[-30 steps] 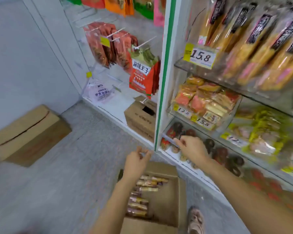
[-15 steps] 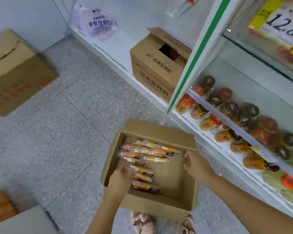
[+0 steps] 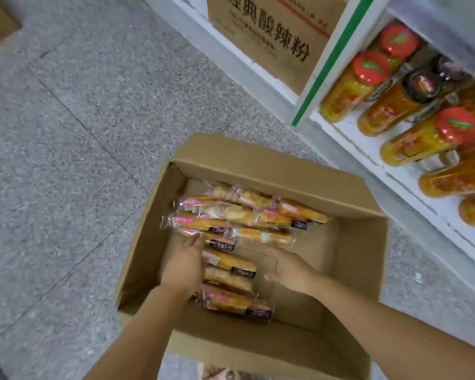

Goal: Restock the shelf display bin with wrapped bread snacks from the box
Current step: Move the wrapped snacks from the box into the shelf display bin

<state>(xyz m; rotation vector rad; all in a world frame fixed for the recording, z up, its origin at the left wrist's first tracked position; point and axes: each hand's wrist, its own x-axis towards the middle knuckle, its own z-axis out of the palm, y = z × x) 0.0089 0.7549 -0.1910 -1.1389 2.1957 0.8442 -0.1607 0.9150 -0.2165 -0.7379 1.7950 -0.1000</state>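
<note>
Head view, down into open cardboard box (image 3: 362, 256) on the floor (image 3: 80, 133). Wrapped bread snacks (image 3: 239, 215) heaped in box's left half. Left hand (image 3: 183, 266) laid on them, fingers seemingly straight, gripping nothing. Right hand (image 3: 288, 270) spread open over box's bare bottom, empty.

Bright, even, diffuse lighting; faint shadows inside the box (image 3: 348, 250). Mild motion blur overall; wide-angle distortion bends the shelf (image 3: 368, 152) edge.
</note>
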